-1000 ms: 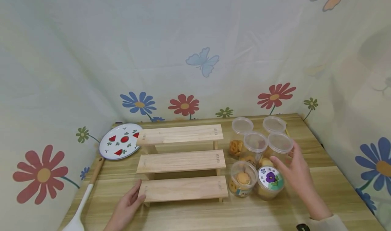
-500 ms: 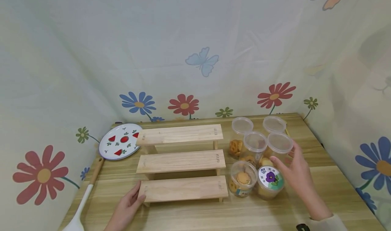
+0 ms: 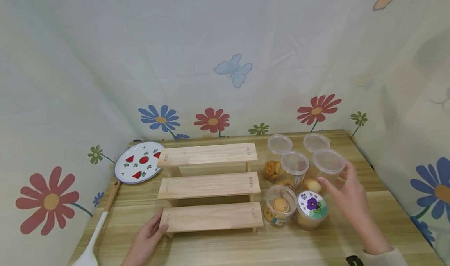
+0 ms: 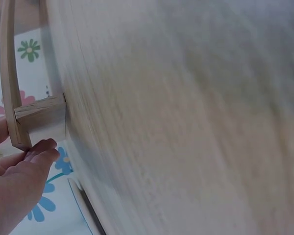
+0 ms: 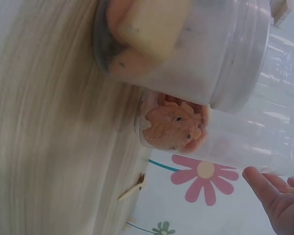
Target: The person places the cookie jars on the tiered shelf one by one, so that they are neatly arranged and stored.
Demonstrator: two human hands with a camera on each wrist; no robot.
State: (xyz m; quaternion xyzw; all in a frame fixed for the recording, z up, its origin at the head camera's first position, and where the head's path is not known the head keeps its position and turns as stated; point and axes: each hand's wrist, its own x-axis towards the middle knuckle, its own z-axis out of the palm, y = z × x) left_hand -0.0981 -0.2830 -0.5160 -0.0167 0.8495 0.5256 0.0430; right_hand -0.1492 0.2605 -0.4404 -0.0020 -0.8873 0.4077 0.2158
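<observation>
At the left end of the lowest tier of a three-tier wooden stand [image 3: 211,217], my left hand [image 3: 145,236] grips the board's edge; in the left wrist view the fingers [image 4: 41,152] lie under its corner. My right hand [image 3: 351,197] holds a tall clear plastic jar [image 3: 329,161] between thumb and fingers, high up near its lid. Some cookies [image 5: 174,125] sit low inside that jar. Just in front of it stands a shorter jar [image 3: 312,209] with a purple-flower lid, beside a clear-lidded cookie jar [image 3: 280,206].
Further clear jars stand behind and left of the held one, among them a middle jar [image 3: 294,165], a back-left jar [image 3: 279,147] and a back-right jar [image 3: 315,142]. A plate [image 3: 135,168] with watermelon prints and a white spatula [image 3: 96,229] lie left. Printed fabric [image 3: 232,70] encloses the table.
My right hand has shifted slightly right with the tall jar, which now stands farther from the middle jar. My left hand and the stand have stayed in place.
</observation>
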